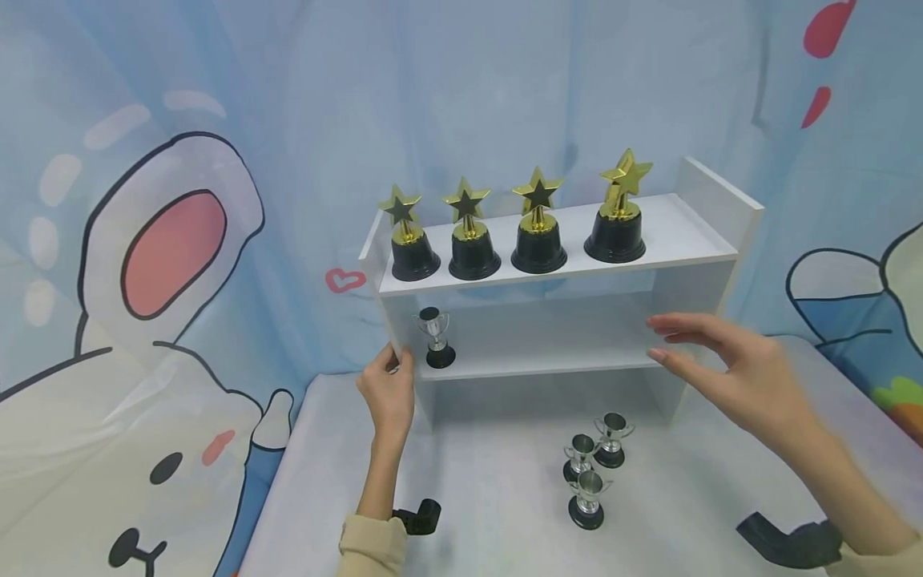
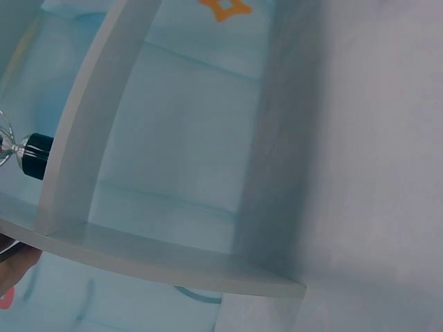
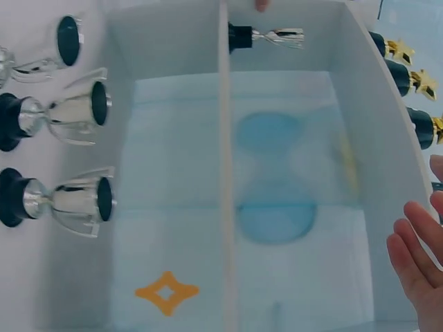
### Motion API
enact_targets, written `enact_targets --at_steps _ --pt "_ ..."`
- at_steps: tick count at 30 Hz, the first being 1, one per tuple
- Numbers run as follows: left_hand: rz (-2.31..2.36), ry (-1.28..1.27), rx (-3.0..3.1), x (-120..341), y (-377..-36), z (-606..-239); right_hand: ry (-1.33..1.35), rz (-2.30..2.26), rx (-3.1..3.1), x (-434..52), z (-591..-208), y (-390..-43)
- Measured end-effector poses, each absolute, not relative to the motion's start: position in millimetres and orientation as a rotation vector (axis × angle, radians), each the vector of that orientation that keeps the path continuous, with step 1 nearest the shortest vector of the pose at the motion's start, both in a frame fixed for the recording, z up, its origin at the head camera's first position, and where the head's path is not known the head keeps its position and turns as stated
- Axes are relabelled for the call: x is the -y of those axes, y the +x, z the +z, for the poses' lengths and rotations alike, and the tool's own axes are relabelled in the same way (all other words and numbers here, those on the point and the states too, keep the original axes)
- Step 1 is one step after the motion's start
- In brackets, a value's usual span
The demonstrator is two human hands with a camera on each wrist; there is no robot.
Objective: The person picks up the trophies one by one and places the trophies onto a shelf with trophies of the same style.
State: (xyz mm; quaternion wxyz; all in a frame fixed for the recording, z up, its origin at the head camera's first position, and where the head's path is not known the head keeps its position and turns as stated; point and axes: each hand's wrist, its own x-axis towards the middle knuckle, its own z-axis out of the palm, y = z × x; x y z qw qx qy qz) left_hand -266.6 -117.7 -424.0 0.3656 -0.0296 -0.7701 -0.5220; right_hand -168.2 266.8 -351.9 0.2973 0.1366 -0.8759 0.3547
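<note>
I see my left hand (image 1: pixel 388 390) gripping the left side panel of the white shelf unit (image 1: pixel 692 240), fingers curled round its edge, just beside the silver cup trophy (image 1: pixel 436 336) on the middle shelf. My right hand (image 1: pixel 721 361) hovers at the right end, fingers straight and apart. Three silver cup trophies (image 1: pixel 593 469) stand on the worktop (image 1: pixel 490 497).
</note>
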Motion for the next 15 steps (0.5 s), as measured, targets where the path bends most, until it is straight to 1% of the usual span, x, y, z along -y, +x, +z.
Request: enact_targets --at_steps 7,15 --pt "-1.351 -0.063 1.988 118.5 -265.4 -425.8 0.442 0.996 2.339 -264.2 -380.5 -154.4" --pt "-1.352 -0.075 1.975 117.8 -266.2 -425.7 0.382 1.179 2.415 -257.0 -426.2 -133.3"
